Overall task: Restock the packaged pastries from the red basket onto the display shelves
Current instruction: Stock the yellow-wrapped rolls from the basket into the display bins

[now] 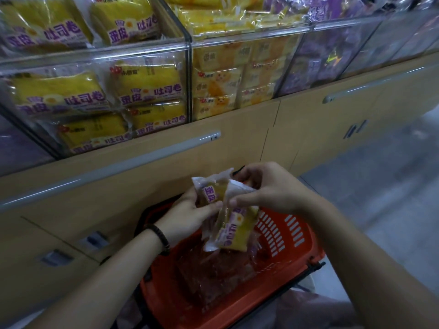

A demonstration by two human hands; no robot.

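Filling the far left of the display shelves (pixel 95 49), the yellow toast-roll packs (pixel 59 96) are lying stacked behind the clear front, with paler yellow packs (pixel 218 86) in the next compartment and purple ones (pixel 316 67) further right. Below, over the red basket (pixel 297 236), the left hand (pixel 190 214) is closing its fingers around one packaged pastry (pixel 209 193), holding it upright. Just beside it, the right hand (pixel 268 188) is pinching the top edge of a second packaged pastry (pixel 235 231), which is hanging down toward the basket's far rim. The two wrappers are touching and overlapping. More packets (pixel 213 276) are lying in the basket's bottom.

My guess is that the slick film could be slipping from that light pinch, dropping the second pack back into the basket or onto the floor; squeezing harder would probably be crushing the soft roll.
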